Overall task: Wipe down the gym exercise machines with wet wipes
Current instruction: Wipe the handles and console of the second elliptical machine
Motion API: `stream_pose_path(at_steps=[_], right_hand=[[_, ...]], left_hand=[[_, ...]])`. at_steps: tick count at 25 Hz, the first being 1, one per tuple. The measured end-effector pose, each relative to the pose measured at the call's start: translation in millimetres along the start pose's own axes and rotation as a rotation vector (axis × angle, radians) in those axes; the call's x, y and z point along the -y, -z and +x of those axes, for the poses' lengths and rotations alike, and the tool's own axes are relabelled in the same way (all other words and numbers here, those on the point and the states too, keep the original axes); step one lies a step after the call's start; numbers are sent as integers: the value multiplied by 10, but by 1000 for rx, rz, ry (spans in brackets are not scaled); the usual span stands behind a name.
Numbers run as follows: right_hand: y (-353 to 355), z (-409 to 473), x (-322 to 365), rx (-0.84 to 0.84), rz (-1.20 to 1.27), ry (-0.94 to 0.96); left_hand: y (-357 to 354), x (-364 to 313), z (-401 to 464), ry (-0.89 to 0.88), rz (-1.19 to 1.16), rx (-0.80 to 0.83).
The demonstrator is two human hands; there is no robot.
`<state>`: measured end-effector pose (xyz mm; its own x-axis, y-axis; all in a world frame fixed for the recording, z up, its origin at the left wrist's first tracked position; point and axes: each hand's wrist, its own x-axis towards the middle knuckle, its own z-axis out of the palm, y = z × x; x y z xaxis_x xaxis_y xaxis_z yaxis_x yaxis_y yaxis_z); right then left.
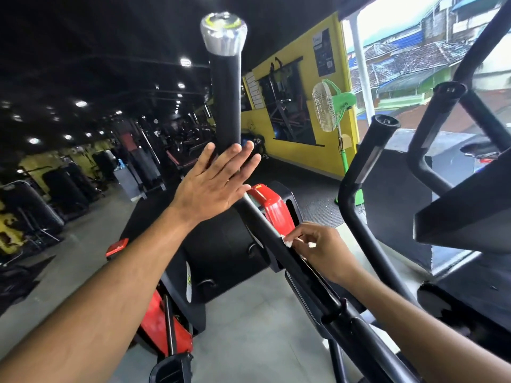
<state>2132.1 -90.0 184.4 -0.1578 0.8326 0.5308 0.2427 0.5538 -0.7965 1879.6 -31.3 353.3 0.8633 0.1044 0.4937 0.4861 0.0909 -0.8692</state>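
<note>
Left hand: my left hand is flat and spread, fingers straight, laid against the black foam handle of the elliptical trainer, just where the grip bends into the lower bar; nothing is clasped in it.
Right hand: my right hand is curled round a white wet wipe, fingers pinching it against the black handlebar tube.
Wet wipe: bunched small, only a bit of white showing at my fingertips, touching the tube just below the red shroud.
Handle: it rises upright from my left palm and ends in a silver end cap with a yellow-green ring.
Tube: it slants down from the bend towards me, passing under my right wrist.
Machine body: black housing with red panels lower left.
Other handles: two more black grips stand to the right, well apart from my hands.
Surroundings: a green pedestal fan stands against the yellow wall; a window is on the right; the grey floor runs below.
</note>
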Motion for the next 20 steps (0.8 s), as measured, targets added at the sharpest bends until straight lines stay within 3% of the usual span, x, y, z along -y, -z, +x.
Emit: stream_pose_path(at_steps=[3, 6, 9, 20], right_hand=[[-72, 212, 226, -26, -49, 46], [-183, 387, 418, -80, -75, 92], [-234, 374, 405, -102, -100, 79], [-197, 557, 491, -58, -134, 100]], left_hand=[[228, 216, 287, 132, -149, -85], [475, 327, 766, 403, -496, -213], [502, 255, 1062, 535, -700, -284], [334, 355, 1040, 432, -784, -265]])
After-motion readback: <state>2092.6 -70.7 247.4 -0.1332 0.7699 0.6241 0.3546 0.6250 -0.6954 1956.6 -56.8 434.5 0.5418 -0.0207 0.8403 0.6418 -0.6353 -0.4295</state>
